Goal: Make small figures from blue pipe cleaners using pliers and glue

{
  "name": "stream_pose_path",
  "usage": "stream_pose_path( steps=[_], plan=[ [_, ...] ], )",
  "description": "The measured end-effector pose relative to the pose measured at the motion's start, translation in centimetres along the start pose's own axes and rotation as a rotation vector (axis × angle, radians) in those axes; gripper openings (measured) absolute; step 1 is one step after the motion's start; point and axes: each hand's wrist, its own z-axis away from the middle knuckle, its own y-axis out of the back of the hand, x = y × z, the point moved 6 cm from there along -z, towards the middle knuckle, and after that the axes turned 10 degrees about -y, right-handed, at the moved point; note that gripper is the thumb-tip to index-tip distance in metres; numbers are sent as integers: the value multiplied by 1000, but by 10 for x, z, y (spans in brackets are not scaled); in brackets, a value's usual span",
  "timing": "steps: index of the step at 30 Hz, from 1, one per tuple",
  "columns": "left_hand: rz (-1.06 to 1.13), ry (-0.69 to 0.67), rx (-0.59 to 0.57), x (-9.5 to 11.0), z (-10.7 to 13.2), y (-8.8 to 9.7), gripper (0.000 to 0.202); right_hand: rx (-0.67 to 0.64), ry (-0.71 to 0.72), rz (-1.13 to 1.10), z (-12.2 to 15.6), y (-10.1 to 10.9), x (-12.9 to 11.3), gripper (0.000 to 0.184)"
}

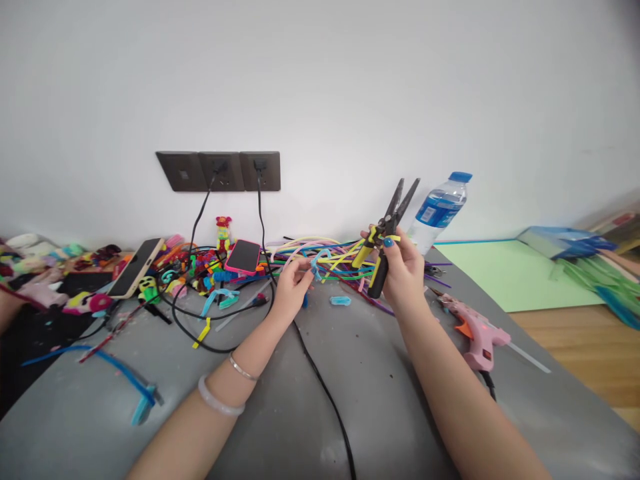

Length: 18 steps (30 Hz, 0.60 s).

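Note:
Between the thumb and fingers of my left hand (295, 283) is a curled light-blue pipe cleaner (320, 261). My right hand (404, 267) grips a pair of scissors (383, 237) with yellow-and-black handles, its dark blades pointing up and slightly parted. The scissors are apart from the blue piece, to its right. On the grey table (280, 400) below lies a small light-blue folded piece (341, 301). Behind both hands spreads a pile of many-coloured pipe cleaners (300, 247).
A pink glue gun (480, 333) lies at the right, beside a tilted water bottle (443, 207). Two phones, one pink-edged (243, 257) and one gold-edged (137, 267), rest among small coloured figures at the left. A black cable (320, 380) runs across the table.

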Motion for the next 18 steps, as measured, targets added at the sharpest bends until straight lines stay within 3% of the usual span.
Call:
stream_pose_path(
  steps=[3, 10, 15, 18],
  plan=[
    [-17, -8, -6, -1, 0, 0, 29, -6, 11, 50, -2, 2, 4, 46],
    [-16, -9, -9, -1, -1, 0, 28, 24, 105, 422, -2, -7, 14, 38],
    [-9, -7, -11, -2, -1, -1, 27, -53, -21, 307, -4, -10, 31, 37],
    [-20, -9, 0, -4, -1, 0, 28, -174, -151, 214, -6, -15, 46, 36]
  ],
)
